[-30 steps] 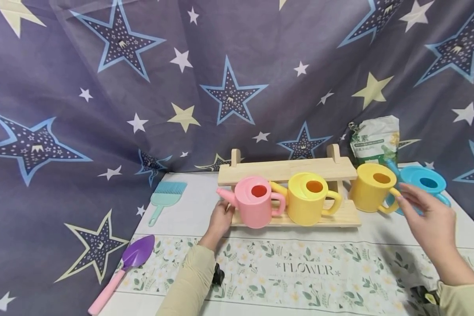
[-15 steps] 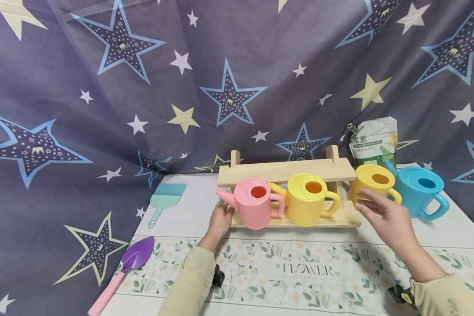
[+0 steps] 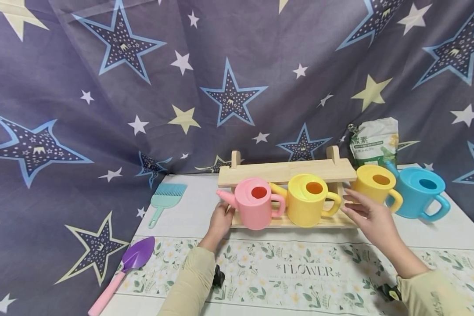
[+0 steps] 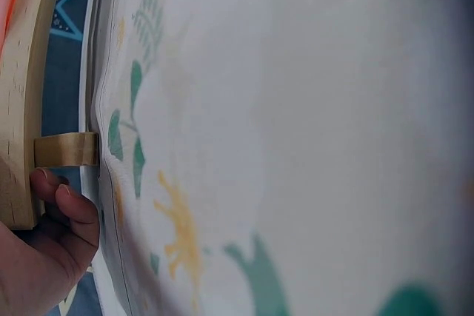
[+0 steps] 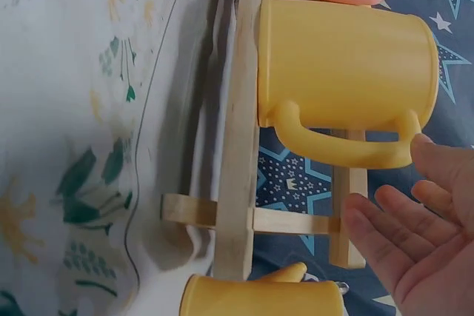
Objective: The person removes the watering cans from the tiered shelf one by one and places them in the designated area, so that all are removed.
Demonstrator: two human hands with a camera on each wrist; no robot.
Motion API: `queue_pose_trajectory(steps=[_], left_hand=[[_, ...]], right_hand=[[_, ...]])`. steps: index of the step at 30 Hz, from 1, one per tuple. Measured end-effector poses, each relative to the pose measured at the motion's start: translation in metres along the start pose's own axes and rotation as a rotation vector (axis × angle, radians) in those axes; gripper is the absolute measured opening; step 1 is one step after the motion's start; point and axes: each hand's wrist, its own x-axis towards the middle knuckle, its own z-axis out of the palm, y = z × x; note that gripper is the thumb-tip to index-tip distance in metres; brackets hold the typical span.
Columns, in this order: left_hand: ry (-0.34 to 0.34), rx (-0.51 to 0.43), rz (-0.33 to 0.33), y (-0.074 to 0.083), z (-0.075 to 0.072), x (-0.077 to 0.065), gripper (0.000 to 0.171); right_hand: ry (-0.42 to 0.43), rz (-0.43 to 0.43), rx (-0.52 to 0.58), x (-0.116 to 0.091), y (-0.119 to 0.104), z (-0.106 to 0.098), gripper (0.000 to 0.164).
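A two-tier wooden plant rack [image 3: 288, 171] stands at the back of the table. A pink toy watering can [image 3: 254, 208] and a yellow watering can [image 3: 305, 206] sit side by side on its lower board. My left hand [image 3: 221, 219] grips the left end of that board; in the left wrist view its fingers [image 4: 78, 216] curl beneath the board [image 4: 16, 123] beside a rack leg. At the rack's right end is my right hand [image 3: 373, 221], holding nothing, its fingers spread near the yellow can's handle [image 5: 344, 149]. Whether a fingertip touches the handle I cannot tell.
Right of the rack stand a second yellow watering can [image 3: 373, 180] and a blue one [image 3: 414, 197], with a white printed bag [image 3: 375, 145] behind them. On the left lie a teal brush [image 3: 166, 197] and a purple trowel with a pink handle [image 3: 136, 254].
From beside the yellow and blue cans at the right, my right hand has moved left to the rack's end. The blue can now stands upright. My left hand stays put.
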Motion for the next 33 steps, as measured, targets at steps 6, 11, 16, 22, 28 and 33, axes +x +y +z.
queue_pose_trajectory(steps=[6, 11, 16, 22, 28, 33], left_hand=[[0.005, -0.005, 0.001, 0.001, 0.0, 0.0, 0.04], [0.008, 0.0, 0.004, 0.0, 0.0, 0.0, 0.04], [0.013, 0.007, 0.008, -0.001, 0.0, 0.0, 0.04], [0.018, 0.01, 0.023, 0.0, -0.001, 0.0, 0.04], [0.017, 0.012, 0.03, 0.0, -0.001, 0.0, 0.039], [0.011, 0.003, 0.013, 0.001, -0.001, -0.001, 0.04]], right_hand=[[-0.022, 0.007, 0.038, 0.001, 0.001, 0.007, 0.05], [-0.034, 0.034, 0.029, 0.002, 0.002, 0.012, 0.052], [-0.029, 0.029, 0.017, 0.002, 0.005, 0.016, 0.05], [-0.037, 0.043, 0.011, 0.005, 0.007, 0.02, 0.045], [-0.035, 0.064, -0.006, 0.007, 0.008, 0.024, 0.044], [-0.026, 0.063, -0.024, 0.006, 0.007, 0.026, 0.04]])
